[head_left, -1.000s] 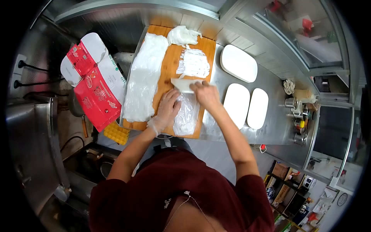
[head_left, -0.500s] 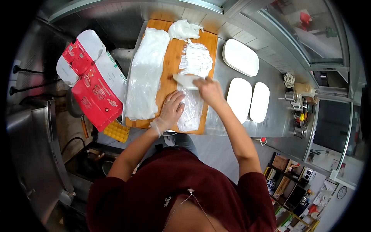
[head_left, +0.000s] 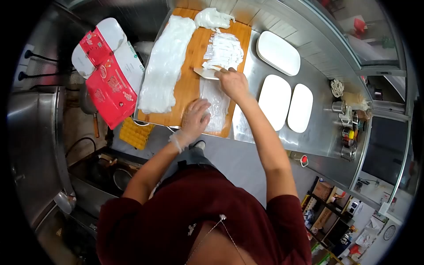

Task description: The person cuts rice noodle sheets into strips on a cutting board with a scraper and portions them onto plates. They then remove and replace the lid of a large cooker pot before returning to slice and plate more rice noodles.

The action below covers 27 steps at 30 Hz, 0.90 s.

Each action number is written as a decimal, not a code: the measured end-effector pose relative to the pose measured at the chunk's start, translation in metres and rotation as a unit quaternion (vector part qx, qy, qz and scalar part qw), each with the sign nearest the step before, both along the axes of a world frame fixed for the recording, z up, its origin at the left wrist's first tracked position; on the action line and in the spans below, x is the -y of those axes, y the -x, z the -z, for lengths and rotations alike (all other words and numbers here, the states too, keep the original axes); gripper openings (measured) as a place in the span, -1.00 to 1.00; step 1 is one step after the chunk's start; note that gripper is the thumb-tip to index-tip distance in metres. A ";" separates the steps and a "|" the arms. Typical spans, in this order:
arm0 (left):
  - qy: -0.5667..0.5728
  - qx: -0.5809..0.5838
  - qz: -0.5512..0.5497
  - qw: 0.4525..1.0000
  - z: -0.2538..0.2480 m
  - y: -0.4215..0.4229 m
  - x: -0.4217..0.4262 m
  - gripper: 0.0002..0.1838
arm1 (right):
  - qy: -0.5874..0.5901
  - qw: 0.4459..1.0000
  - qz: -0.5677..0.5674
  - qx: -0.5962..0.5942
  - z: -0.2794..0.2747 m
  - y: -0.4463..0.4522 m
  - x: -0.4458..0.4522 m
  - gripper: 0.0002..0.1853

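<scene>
"what's furthest left of the board?"
"an opened red carton (head_left: 110,86), its small print too tiny to read. then a long, glossy white slab (head_left: 164,66) on the wooden board (head_left: 190,73)."
"and your left grip?"
"my left grip (head_left: 195,118), gloved, is apart, fingers laid over the left edge of a thin white sheet (head_left: 216,110), hiding part of it. i can't tell what the sheet is made of."
"next?"
"a pale blade (head_left: 206,73) lies across the sheet's far end, just short of the sliced strips (head_left: 225,51); its exact contact is hard to make out. my right grip (head_left: 235,85) is clamped on it, and my fingers cover the handle."
"beyond?"
"white plates (head_left: 274,101) on the steel bench (head_left: 320,112), then jars (head_left: 349,132), too small to identify."
</scene>
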<state>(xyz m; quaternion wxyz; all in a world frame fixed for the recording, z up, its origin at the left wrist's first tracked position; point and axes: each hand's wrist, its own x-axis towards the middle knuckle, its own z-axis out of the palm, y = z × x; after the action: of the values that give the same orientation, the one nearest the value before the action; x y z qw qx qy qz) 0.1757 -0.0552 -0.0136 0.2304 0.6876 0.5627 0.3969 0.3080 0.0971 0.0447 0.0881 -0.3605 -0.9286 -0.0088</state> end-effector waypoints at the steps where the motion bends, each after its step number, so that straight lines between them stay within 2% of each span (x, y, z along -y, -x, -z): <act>1: 0.001 -0.007 -0.004 1.000 -0.001 0.000 0.005 -0.64 | -0.004 1.000 0.002 -0.002 -0.001 -0.002 0.008 -0.91; 5: 0.007 -0.007 -0.025 1.000 0.008 -0.007 0.019 -0.63 | 0.003 1.000 -0.005 0.014 0.007 -0.008 0.044 -0.92; 8: 0.002 -0.023 -0.014 1.000 0.008 -0.006 0.031 -0.62 | -0.028 0.999 -0.018 -0.019 0.012 -0.004 0.012 -0.91; 11: -0.016 -0.014 -0.017 1.000 0.009 -0.001 0.024 -0.60 | -0.004 1.000 -0.008 0.007 -0.005 -0.016 0.041 -0.89; 12: -0.016 -0.013 -0.023 1.000 0.008 -0.001 0.025 -0.60 | 0.023 0.999 -0.011 0.036 -0.006 -0.016 0.051 -0.82; 16: -0.027 -0.037 -0.023 0.999 0.003 -0.004 0.034 -0.59 | 0.023 0.998 0.003 0.060 0.001 -0.007 0.032 -0.77; 21: -0.022 -0.028 -0.024 0.999 0.001 -0.006 0.035 -0.58 | 0.036 0.998 -0.018 0.039 -0.002 -0.016 0.071 -0.86; 23: -0.018 -0.038 -0.018 0.999 0.003 -0.008 0.047 -0.58 | 0.016 1.000 -0.005 0.025 0.004 -0.011 0.064 -0.80; 27: -0.031 -0.040 -0.027 0.998 0.009 -0.008 0.045 -0.61 | 0.017 0.999 -0.002 0.052 -0.002 -0.016 0.056 -0.84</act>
<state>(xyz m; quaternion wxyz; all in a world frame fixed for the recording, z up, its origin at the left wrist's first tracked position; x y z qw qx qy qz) 0.1840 -0.0999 -0.0227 0.1755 0.6939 0.5774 0.3928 0.3239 0.0409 0.0462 0.0339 -0.3594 -0.9325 -0.0112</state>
